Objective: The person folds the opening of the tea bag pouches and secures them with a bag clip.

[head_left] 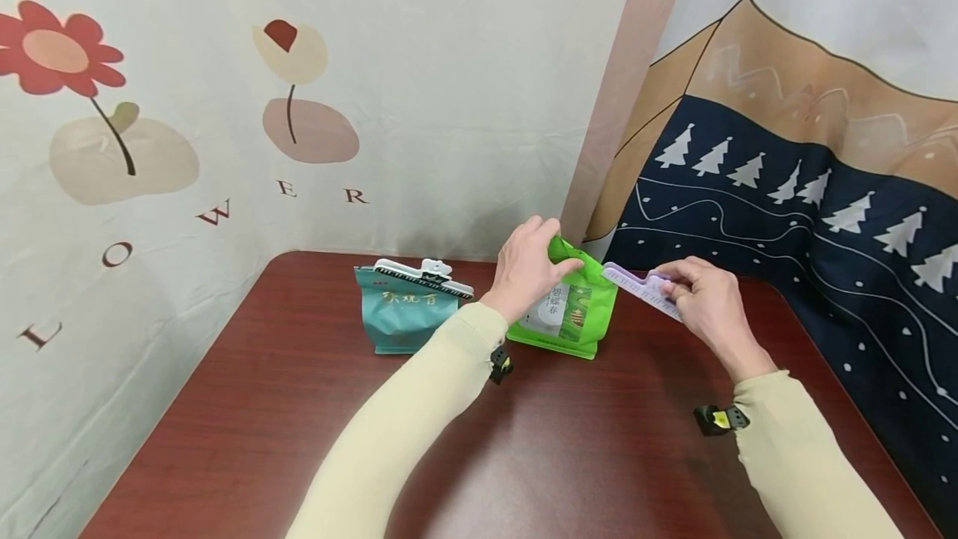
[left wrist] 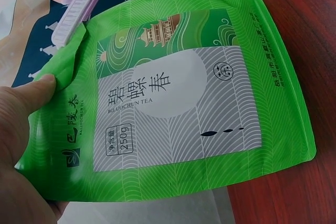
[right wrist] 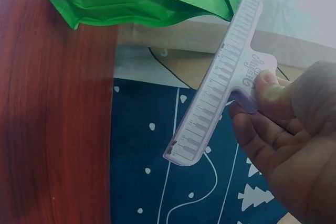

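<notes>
A bright green tea bag (head_left: 591, 314) stands on the table, its printed label (left wrist: 178, 87) reading Biluochun Tea, 250g. My left hand (head_left: 528, 266) grips the bag's top edge, the thumb on the front and the other fingers hidden behind it. Between thumb and fingers my right hand (head_left: 703, 302) pinches a pale purple clip (right wrist: 220, 82) by its handle. The clip is a long bar with a piano-key pattern. Its far end lies right at the bag's upper right corner, and most of the bar sticks out to the right.
Left of the green bag stands a teal bag (head_left: 404, 318) with gold characters. A white and black piano-key clip (head_left: 423, 276) sits across its top. The dark red table (head_left: 299, 439) meets a printed wall cloth (head_left: 449, 106) at the back and a navy tree-patterned cloth (head_left: 748, 206) on the right.
</notes>
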The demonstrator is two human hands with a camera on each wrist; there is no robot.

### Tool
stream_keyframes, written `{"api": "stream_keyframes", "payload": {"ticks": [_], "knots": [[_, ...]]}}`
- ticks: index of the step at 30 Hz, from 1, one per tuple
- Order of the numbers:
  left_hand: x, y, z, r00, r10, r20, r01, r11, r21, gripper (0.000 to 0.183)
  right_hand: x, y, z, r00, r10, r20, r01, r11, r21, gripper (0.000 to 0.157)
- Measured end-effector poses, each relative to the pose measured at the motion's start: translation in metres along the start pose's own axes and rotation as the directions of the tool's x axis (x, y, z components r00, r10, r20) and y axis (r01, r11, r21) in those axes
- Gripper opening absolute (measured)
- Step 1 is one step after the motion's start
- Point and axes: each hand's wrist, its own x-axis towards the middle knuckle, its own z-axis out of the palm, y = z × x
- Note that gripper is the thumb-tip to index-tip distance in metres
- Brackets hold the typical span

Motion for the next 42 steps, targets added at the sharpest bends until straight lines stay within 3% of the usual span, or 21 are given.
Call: {"api": "stream_keyframes", "payload": {"ticks": [10, 17, 27, 42], "knots": [[-0.001, 0.004, 0.000, 1.000, -0.014, 0.019, 0.014, 1.000, -0.015, 0.040, -0.002, -0.004, 0.012, 1.000, -0.004, 0.013, 0.003, 0.999, 0.045, 0.016], [0.000, 0.005, -0.001, 1.000, -0.017, 0.025, 0.017, 1.000, -0.010, 0.039, -0.002, -0.004, 0.012, 0.999, -0.010, -0.046, 0.012, 0.999, 0.042, 0.017], [0.000, 0.004, -0.001, 1.000, 0.001, 0.010, -0.001, 1.000, 0.003, 0.040, 0.001, -0.008, 0.013, 0.997, -0.039, -0.061, 0.043, 0.997, 0.065, 0.018], [0.001, -0.001, -0.001, 1.000, 0.001, 0.021, -0.001, 1.000, -0.007, 0.037, 0.000, -0.013, 0.020, 1.000, 0.006, -0.026, -0.004, 0.999, 0.052, 0.020]]}}
